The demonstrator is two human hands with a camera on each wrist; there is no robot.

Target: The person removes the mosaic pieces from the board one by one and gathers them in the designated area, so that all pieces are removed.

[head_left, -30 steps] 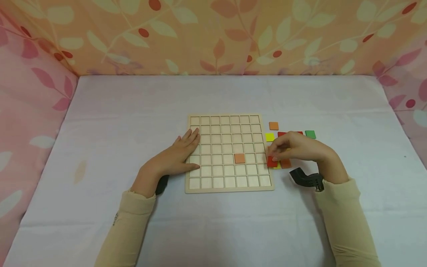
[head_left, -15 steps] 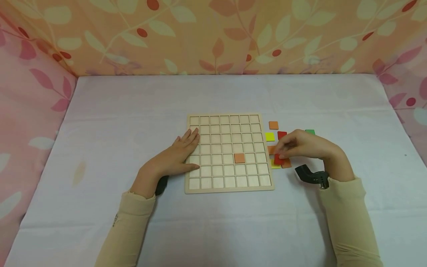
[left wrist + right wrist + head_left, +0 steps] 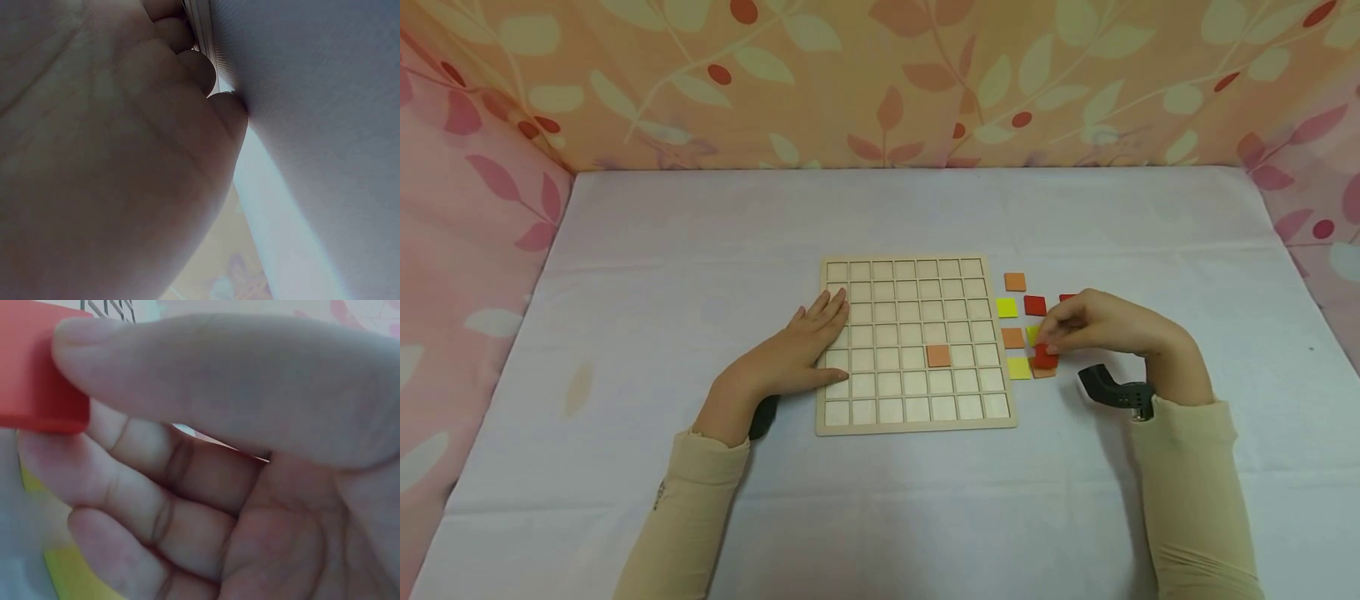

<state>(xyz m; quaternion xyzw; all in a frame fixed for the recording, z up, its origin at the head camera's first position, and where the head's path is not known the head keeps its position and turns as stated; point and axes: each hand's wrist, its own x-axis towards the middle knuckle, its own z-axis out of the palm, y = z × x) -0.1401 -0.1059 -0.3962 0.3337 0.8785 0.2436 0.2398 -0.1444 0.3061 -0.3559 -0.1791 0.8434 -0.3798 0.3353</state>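
My left hand lies with straight, spread fingers on the left edge of a wooden grid board. In the left wrist view its palm fills much of the picture, fingertips at the board's edge. A red square tile is pinched between thumb and fingers of my right hand. In the head view that tile overlaps an orange tile to the right of the board. One orange tile sits in a cell of the board.
Beside the board's right edge lie more square tiles: orange tiles, yellow tiles and red tiles. My right hand hides part of this group. A patterned cloth wall rises behind the white tabletop.
My right hand has moved right with the red tile, from the board's right edge to over the loose tiles, uncovering yellow and orange tiles. The green tile is now hidden. My left hand stays put.
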